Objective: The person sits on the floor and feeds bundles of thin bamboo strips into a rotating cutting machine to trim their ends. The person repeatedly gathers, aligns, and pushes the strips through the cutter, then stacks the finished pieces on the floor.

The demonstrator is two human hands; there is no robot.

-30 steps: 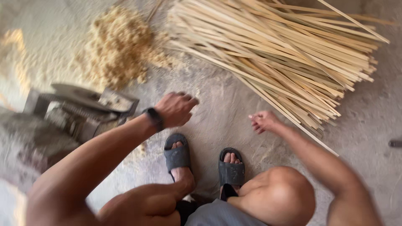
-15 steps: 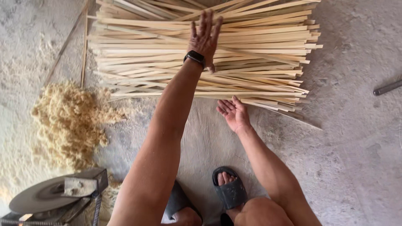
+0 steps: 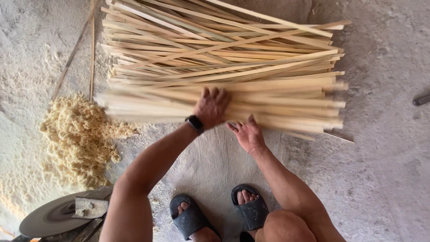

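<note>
Two hands were down on the pile of split bamboo strips (image 3: 224,76) lying on the concrete floor (image 3: 380,179). From the head view, the left hand (image 3: 211,106) had drawn back from the far side of the pile, where it lay half a second before, to the near edge, fingers spread flat and pressing on the front strips, clenching nothing. A black wristwatch (image 3: 194,123) sat on that wrist. The right hand (image 3: 247,134) had moved forward from the bare floor until its open, loosely curled fingers touched the nearest strips from below, not closed round any. The front strips looked blurred, so they seemed to be sliding toward the person. Sawdust (image 3: 80,139) lay heaped to the left, a round metal disc (image 3: 53,217) near it, and grey sandals (image 3: 219,213) showed below.
</note>
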